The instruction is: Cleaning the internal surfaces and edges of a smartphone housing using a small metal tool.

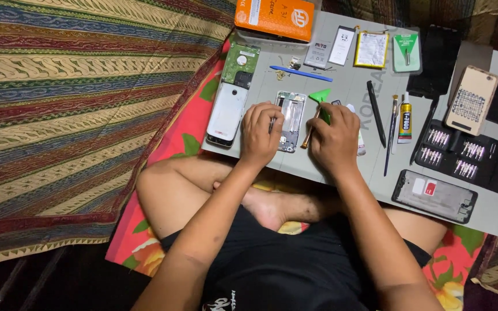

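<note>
You sit cross-legged at a grey work mat (347, 86); your left hand (260, 133) curls closed, pressing on an opened phone (291, 120) at the mat's near edge; your right hand (334, 138) is closed around a wooden-handled tool (309, 133) touching the phone's right side; a green pry tool (320, 96) lies just above; a white back cover (226, 113) lies left of the phone.

Opened phone (291, 118) on mat (347, 86), between left hand (260, 133) and right hand (334, 138). Back cover (226, 113) left of it. Glue tube (404, 118), bit case (468, 156) right. Box (274, 17) behind.
</note>
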